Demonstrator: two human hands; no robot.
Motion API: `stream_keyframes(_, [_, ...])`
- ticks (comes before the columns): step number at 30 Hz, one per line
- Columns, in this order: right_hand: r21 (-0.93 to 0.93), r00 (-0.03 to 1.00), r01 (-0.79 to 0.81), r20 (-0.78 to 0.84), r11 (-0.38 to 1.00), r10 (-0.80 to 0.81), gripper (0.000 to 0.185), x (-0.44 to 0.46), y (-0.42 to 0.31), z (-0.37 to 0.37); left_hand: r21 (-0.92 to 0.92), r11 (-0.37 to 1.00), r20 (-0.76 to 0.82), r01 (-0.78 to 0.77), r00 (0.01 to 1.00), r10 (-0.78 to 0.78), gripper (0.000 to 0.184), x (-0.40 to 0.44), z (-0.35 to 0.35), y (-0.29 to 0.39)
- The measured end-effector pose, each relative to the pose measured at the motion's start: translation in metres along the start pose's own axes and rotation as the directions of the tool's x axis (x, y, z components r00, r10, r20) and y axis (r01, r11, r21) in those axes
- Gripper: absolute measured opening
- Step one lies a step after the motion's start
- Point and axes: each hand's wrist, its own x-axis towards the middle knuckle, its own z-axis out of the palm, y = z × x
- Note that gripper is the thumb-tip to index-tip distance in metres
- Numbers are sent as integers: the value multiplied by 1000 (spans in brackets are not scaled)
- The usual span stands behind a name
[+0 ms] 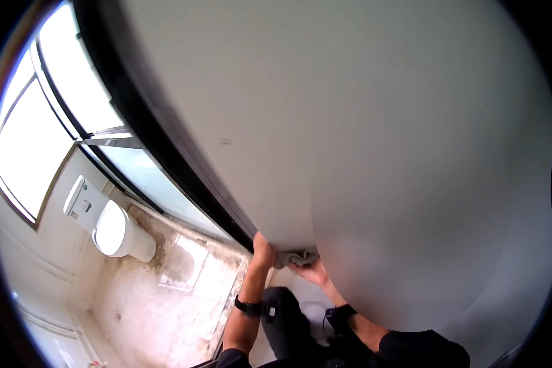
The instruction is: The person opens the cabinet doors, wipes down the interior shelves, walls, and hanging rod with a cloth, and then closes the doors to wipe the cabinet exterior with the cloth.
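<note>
A crumpled grey cloth (297,257) lies at the lower edge of a large pale panel (374,141). My right hand (314,272) is closed on the cloth from below, with part of the hand hidden by the panel's edge. My left hand (264,251) is at the foot of the dark frame (184,178), beside the cloth's left end. Its fingers are turned away, and I cannot tell what they grip. Both wrists wear black straps.
Left of the frame is a bathroom with a white toilet (119,232) and a stained, pale floor (147,300). Bright windows (34,141) and a frosted glass panel (147,178) stand behind it. My bent knee (282,306) is below my hands.
</note>
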Motion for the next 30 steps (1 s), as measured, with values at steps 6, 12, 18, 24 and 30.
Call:
stream_keyframes(6, [-80,999,-17,-44,997,14,50,42,1,-24,297,945,348,-137,937,27,46,39,-38,-13])
stream_keyframes(12, [27,997,-31,-67,999,33,51,39,-9,10,396,873,546,-284,838,25,41,57,-55,-8])
stream_keyframes(18, [-1,985,-38,-167,999,37,46,18,-14,64,783,571,378,-247,918,-120,53,51,-56,3])
stream_keyframes(24, [30,895,61,-445,998,-41,27,-21,-4,124,736,648,308,-196,950,-62,42,-3,-44,79])
stream_keyframes(30, [116,922,50,-386,992,-1,19,-69,-14,189,624,775,141,102,961,-239,37,-6,-57,151])
